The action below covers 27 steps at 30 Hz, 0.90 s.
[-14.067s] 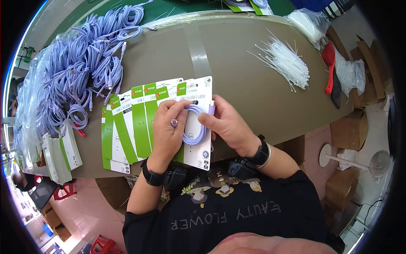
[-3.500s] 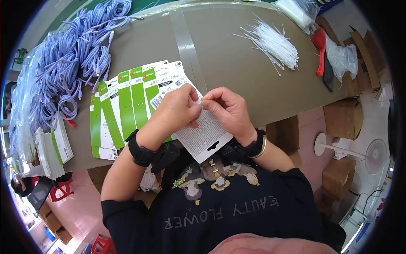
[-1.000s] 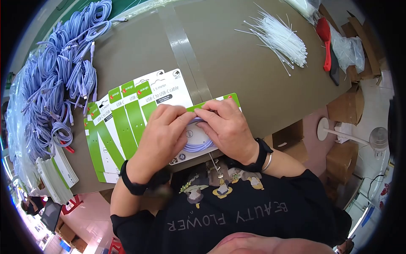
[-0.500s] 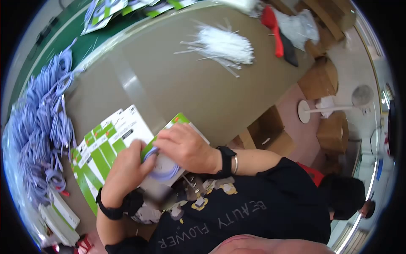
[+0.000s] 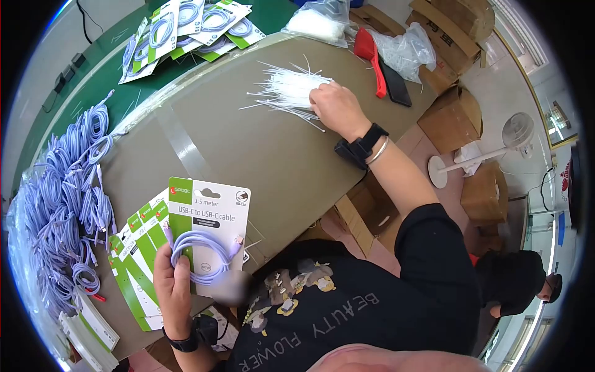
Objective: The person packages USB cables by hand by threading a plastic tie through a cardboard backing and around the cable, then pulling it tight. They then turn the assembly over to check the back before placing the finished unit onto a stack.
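Note:
My left hand [image 5: 176, 286] is closed on a white and green cardboard packaging card [image 5: 220, 209], thumb in front. Against the card's lower half lies a coiled lilac USB-C cable [image 5: 218, 249], pressed there by the thumb. Far up the table, my right hand [image 5: 338, 106] has its fingers pinched at the right end of a pile of white cable ties [image 5: 286, 90]. Its fingertips are partly hidden, so how many ties they grip does not show. A fanned stack of similar cards [image 5: 137, 273] lies left of my left hand.
A large heap of coiled lilac cables [image 5: 62, 192] runs along the left edge. Finished-looking carded cables [image 5: 204, 25] lie on the green surface at the back. Red-handled tool [image 5: 370, 59], dark flat object [image 5: 396, 85] and plastic bags [image 5: 319, 22] sit at the far right; cardboard boxes [image 5: 451, 118] stand beyond.
My right hand has left the card and moved up and right to the cable ties. My left hand now holds the card with the coiled cable alone, raised facing me.

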Each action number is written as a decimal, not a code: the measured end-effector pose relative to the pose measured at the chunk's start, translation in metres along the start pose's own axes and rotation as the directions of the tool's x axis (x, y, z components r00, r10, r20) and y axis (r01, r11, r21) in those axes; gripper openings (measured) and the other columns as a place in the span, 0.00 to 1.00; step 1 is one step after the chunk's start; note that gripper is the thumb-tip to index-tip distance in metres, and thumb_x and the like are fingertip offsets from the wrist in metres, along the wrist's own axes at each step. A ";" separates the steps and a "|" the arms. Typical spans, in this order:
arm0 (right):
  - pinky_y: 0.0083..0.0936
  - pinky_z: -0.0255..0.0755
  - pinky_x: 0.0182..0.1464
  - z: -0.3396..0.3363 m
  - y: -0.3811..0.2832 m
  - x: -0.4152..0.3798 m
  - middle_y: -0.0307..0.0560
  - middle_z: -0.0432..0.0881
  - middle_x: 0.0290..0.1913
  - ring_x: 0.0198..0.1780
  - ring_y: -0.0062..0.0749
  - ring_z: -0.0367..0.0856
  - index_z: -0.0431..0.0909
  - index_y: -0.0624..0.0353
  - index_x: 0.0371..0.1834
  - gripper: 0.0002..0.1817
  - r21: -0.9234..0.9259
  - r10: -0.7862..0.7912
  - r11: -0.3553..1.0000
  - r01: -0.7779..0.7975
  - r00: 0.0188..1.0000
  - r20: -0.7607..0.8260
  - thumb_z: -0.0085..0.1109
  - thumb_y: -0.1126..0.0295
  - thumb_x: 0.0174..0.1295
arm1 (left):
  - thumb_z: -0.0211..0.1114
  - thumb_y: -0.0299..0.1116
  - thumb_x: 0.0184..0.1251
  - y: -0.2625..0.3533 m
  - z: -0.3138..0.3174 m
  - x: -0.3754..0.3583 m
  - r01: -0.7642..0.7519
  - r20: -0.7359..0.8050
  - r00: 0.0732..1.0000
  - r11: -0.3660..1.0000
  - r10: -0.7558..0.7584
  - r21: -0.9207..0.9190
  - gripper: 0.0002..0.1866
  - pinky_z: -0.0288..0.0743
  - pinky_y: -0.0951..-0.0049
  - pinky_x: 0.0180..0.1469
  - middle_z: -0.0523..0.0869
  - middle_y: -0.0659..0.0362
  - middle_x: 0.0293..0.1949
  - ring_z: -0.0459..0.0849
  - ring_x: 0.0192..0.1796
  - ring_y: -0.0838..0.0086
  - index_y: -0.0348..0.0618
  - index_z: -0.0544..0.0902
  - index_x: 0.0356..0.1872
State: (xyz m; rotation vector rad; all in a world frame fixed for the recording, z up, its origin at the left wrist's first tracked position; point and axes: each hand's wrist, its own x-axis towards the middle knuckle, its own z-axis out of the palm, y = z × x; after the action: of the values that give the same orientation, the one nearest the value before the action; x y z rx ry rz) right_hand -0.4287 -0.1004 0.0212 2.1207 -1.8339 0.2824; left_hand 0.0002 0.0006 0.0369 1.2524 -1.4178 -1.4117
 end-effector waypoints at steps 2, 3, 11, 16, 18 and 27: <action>0.35 0.74 0.43 0.001 0.002 0.002 0.46 0.81 0.30 0.37 0.44 0.79 0.83 0.57 0.33 0.06 -0.003 0.013 1.000 -0.013 1.000 -0.011 0.63 0.73 0.51 | 0.53 0.27 0.72 0.000 0.000 -0.003 0.001 -0.025 1.000 0.998 -0.002 -0.063 0.17 0.67 0.82 0.44 0.78 0.65 0.42 0.72 0.41 0.84 0.32 0.72 0.58; 0.34 0.74 0.41 -0.001 0.003 0.003 0.44 0.81 0.29 0.35 0.42 0.79 0.82 0.58 0.32 0.04 0.084 0.058 0.995 -0.056 0.998 -0.019 0.62 0.73 0.52 | 0.53 0.27 0.72 0.000 -0.001 -0.005 -0.001 -0.030 1.000 0.998 0.000 -0.064 0.17 0.67 0.82 0.44 0.78 0.65 0.42 0.72 0.41 0.84 0.32 0.72 0.58; 0.22 0.71 0.33 -0.023 0.012 0.016 0.34 0.82 0.27 0.30 0.22 0.79 0.81 0.61 0.28 0.07 0.793 0.340 0.415 -0.446 0.884 0.320 0.63 0.69 0.57 | 0.55 0.33 0.71 -0.003 0.009 -0.003 -0.033 -0.236 0.964 0.832 -0.119 -0.553 0.21 0.73 0.81 0.40 0.81 0.60 0.42 0.78 0.38 0.80 0.34 0.69 0.61; 0.18 0.70 0.34 -0.011 0.017 0.021 0.35 0.82 0.29 0.31 0.16 0.77 0.83 0.60 0.32 0.05 0.793 0.299 0.380 -0.476 0.874 0.382 0.66 0.71 0.56 | 0.52 0.35 0.74 -0.011 0.007 0.000 -0.021 -0.196 0.969 0.744 -0.148 -0.667 0.13 0.66 0.83 0.22 0.78 0.57 0.26 0.73 0.19 0.79 0.36 0.71 0.49; 0.18 0.71 0.35 -0.007 0.019 0.025 0.35 0.82 0.29 0.31 0.16 0.77 0.83 0.60 0.33 0.05 0.769 0.282 0.448 -0.456 0.888 0.362 0.66 0.72 0.55 | 0.52 0.36 0.74 -0.008 0.012 0.000 -0.038 -0.233 0.956 0.716 -0.177 -0.697 0.12 0.60 0.82 0.16 0.74 0.58 0.20 0.67 0.13 0.80 0.37 0.70 0.47; 0.11 0.68 0.33 -0.038 -0.014 0.029 0.37 0.82 0.33 0.31 0.16 0.77 0.79 0.62 0.45 0.10 0.831 0.157 -0.111 -0.545 0.816 0.556 0.63 0.74 0.60 | 0.54 0.39 0.73 -0.014 0.005 0.001 -0.016 -0.015 1.000 0.606 0.007 -0.795 0.13 0.58 0.82 0.18 0.75 0.63 0.21 0.70 0.15 0.82 0.39 0.69 0.47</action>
State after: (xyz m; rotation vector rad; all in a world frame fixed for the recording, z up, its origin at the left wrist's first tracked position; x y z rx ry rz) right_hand -0.4081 -0.1111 0.0651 2.1877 -2.8649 2.2559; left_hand -0.0031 0.0019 0.0222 0.6352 -0.5964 -1.7337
